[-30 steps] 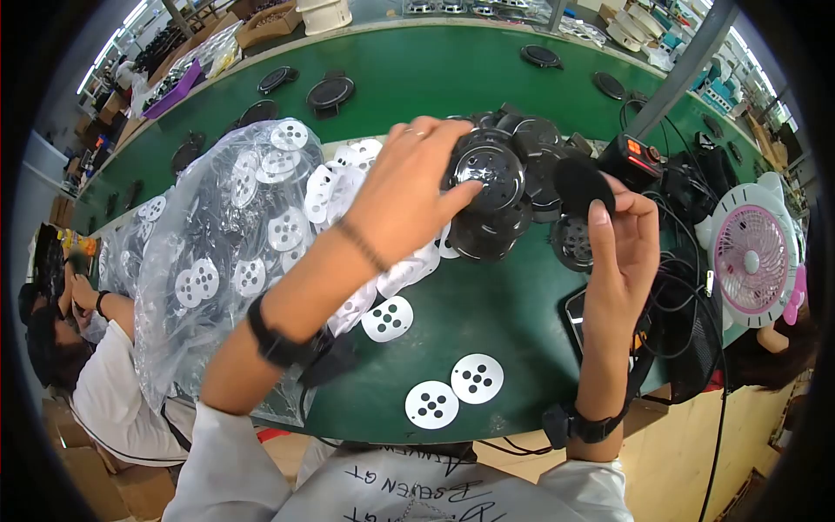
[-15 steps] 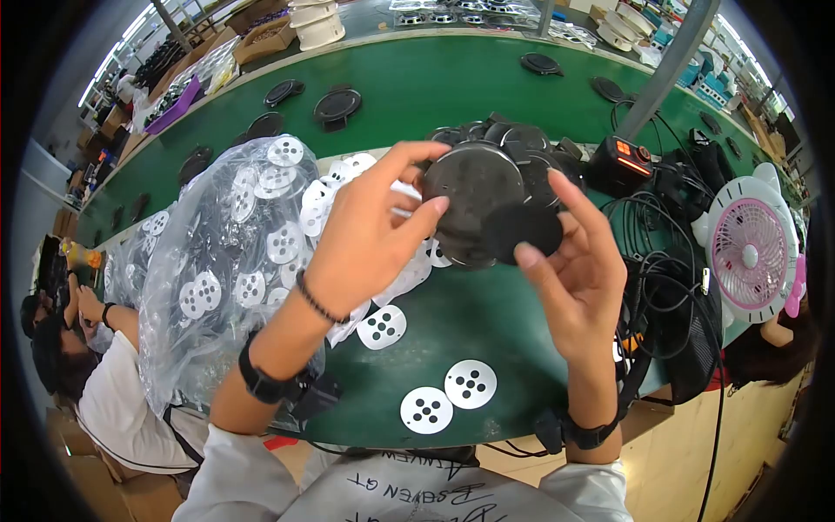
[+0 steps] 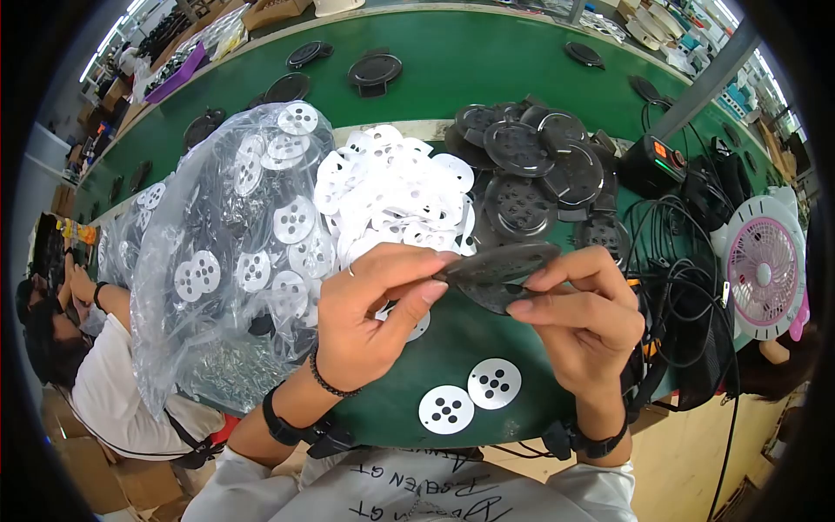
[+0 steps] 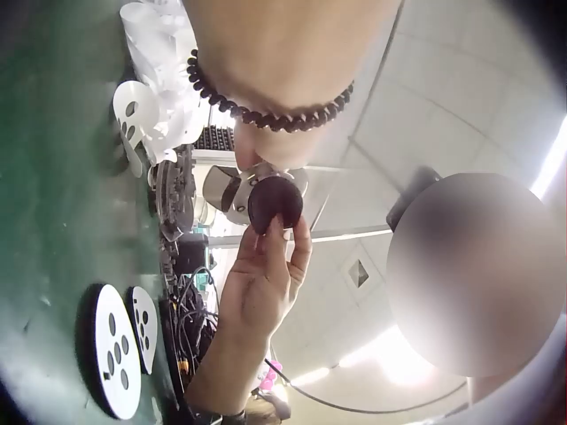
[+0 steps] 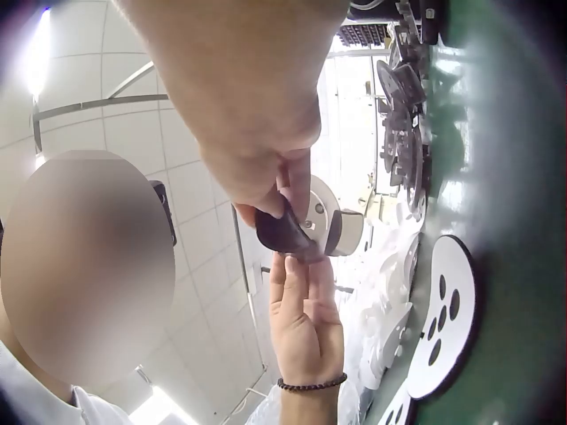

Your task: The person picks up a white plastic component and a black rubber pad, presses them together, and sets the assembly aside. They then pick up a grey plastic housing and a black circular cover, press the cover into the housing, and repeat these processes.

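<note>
At frame centre, the left hand (image 3: 370,317) pinches the black plate (image 3: 503,261) while the right hand (image 3: 584,324) pinches the dark pad (image 3: 494,297); best keep both level and centred.

Factory assembly floor, small-parts line. Long green-topped bench (image 3: 487,61) runs from 9 to 2 o'clock, with single black round parts (image 3: 375,69) spaced along it like stations on a line. Bulk stock at centre: heap of identical white perforated discs (image 3: 396,196), more of them in a clear plastic bag (image 3: 226,252) at 9 o'clock, pile of black round covers (image 3: 531,170) at 1 o'clock. Cartons and bins of parts (image 3: 178,74) at 11 o'clock. Another seated worker (image 3: 96,383) at 8 o'clock. Small pink desk fan (image 3: 765,265) and tangled black cables (image 3: 678,287) at 3 o'clock.
</note>
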`<state>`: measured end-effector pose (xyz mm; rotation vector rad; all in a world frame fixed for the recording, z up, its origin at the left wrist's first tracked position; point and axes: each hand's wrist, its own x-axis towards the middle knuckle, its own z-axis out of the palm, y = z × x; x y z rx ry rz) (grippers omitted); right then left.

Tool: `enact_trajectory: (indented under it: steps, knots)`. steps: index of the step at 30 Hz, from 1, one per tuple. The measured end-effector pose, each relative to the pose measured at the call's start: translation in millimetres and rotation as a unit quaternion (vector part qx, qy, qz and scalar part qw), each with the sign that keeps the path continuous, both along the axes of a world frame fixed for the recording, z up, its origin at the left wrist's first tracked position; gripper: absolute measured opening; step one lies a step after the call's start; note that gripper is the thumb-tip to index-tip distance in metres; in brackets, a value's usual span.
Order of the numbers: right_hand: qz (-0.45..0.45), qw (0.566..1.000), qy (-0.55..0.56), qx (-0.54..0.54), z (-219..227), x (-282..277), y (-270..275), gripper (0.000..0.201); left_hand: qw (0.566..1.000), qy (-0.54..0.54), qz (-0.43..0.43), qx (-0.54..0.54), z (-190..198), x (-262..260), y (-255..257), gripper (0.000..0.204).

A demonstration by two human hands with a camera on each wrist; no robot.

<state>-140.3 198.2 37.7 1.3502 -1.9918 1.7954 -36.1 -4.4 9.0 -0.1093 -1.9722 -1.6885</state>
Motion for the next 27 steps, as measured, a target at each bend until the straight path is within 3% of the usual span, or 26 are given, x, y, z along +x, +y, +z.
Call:
enact_trajectory:
  steps: [6,12,22,27]
  knots:
    - [0.008,1.000,-0.007,0.011,-1.4,0.0,0.8,0.026,0.993,0.008,-0.009,-0.118,2.9,4.9,-4.2,0.024]
    - [0.001,0.999,-0.019,0.041,0.9,1.5,1.9,0.027,0.984,0.064,0.003,-0.167,4.8,-0.5,-4.6,0.021]
    - [-0.033,0.998,0.007,0.054,1.2,3.9,0.5,0.030,0.979,0.081,0.003,-0.186,3.4,-1.9,-2.9,0.020]
    - [-0.044,0.997,0.026,0.058,-0.5,5.8,-3.4,0.035,0.983,0.068,0.034,-0.166,-2.2,1.1,6.2,0.032]
